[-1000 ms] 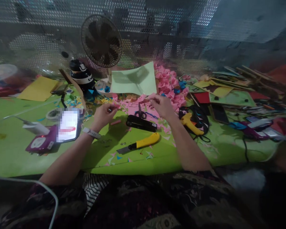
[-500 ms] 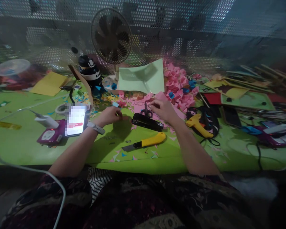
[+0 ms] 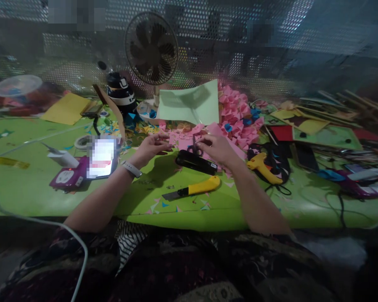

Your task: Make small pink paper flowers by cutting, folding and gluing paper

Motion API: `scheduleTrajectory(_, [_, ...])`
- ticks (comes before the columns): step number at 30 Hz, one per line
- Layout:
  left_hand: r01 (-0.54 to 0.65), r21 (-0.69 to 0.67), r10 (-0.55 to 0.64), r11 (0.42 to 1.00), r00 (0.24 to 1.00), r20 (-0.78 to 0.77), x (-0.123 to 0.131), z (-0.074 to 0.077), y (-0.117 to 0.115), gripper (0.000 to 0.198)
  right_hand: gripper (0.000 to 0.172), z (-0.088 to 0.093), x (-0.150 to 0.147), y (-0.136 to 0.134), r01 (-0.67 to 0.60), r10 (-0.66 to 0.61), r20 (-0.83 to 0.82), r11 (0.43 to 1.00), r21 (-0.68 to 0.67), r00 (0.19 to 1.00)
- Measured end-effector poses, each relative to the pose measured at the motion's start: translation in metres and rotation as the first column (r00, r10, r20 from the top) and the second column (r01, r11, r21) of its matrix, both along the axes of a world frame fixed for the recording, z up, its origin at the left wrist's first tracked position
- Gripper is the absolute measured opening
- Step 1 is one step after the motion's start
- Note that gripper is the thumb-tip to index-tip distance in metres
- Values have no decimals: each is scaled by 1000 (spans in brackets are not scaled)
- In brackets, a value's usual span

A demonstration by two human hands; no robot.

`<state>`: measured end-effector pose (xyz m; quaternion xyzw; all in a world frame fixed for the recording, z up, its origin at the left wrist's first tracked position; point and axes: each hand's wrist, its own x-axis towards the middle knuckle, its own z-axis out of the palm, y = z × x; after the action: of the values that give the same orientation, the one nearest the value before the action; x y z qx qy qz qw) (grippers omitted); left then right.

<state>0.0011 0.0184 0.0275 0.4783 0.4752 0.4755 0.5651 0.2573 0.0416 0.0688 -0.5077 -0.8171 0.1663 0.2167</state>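
Note:
My left hand (image 3: 151, 147) hovers over the green table (image 3: 25, 188), fingers stretched toward the pink paper pieces (image 3: 182, 140); nothing shows in it. My right hand (image 3: 216, 149) is curled just past the small scissors (image 3: 193, 147), fingertips pinched at the pink paper; what they hold is too small to name. A black stapler (image 3: 195, 162) lies between and just below the hands. A yellow utility knife (image 3: 193, 188) lies nearer to me with its blade out.
A desk fan (image 3: 151, 48) and a pale green sheet (image 3: 190, 105) stand behind a heap of pink folded paper (image 3: 236, 113). A lit phone (image 3: 101, 158) lies left, a yellow glue gun (image 3: 264, 167) right. Cables, card sheets and paper scraps cover the table.
Both hands came down from holding a pink strip in the air to the paper pile by the scissors. The left hand's fingers have opened out. The view shifted slightly.

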Motion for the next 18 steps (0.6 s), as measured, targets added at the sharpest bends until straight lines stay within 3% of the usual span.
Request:
scheduleTrajectory(5, [-39,-3,39,999,999,21,1,0,1,38,21,-15,4,13,64,-53,133,995,-77,990])
scheduleTrajectory(10, [-75,8,74,997,996,46,4,-3,2,53,29,-28,1,19,163,-122,253,975,-149,960])
scheduleTrajectory(14, [-63,-11,63,998,995,71,6,-5,0,34,20,-28,-2,22,192,-138,330,972,-138,934])
scheduleTrajectory(18, [-58,-25,60,998,993,98,8,-5,-3,23,32,-26,-6,25,195,-135,354,971,-139,925])
